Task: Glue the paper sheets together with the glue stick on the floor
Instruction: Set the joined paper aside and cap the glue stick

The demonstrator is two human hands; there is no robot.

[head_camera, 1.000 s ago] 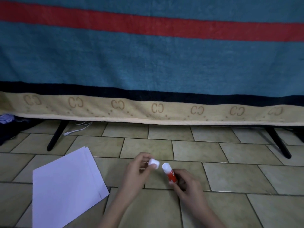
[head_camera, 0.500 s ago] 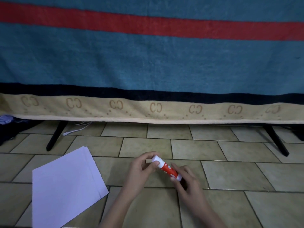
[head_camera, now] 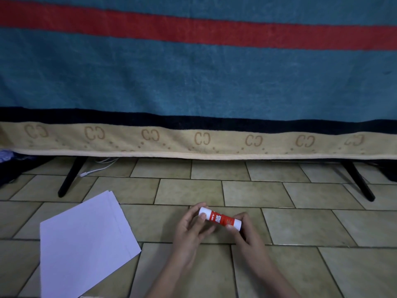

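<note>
Head view, hands: I see both bare hands meeting low in the middle of the frame over a tiled floor [head_camera: 300, 224], a glue stick [head_camera: 220, 219] held between them.
Left hand: my read is that the left hand [head_camera: 189, 227] pinches the white capped end of the stick, index finger curled over the top and thumb pressed on the cap's face.
Right hand: the right hand [head_camera: 245, 231] grips the opposite white end, fingertips wrapped around the base, thumb under the red barrel.
Glue stick: red body with white lettering, white at both ends, lying nearly level and tilted slightly down to the right; it is lifted just above the tiles as far as I can judge, though the dim light makes the gap hard to confirm.
Paper sheets: a small stack of white paper sheets [head_camera: 86, 244] lies flat on the floor to the left of the hands, well apart from them, its edges fanned slightly at the far corner and its near edge cut off by the frame.
Backdrop: a blue blanket [head_camera: 193, 82] with a red stripe, a dark band and a tan patterned border hangs across the upper frame, ending just above the floor.
Under the blanket: two black slanted legs [head_camera: 69, 179] rest on the tiles, and a white cable [head_camera: 96, 168] trails beside the left one.
</note>
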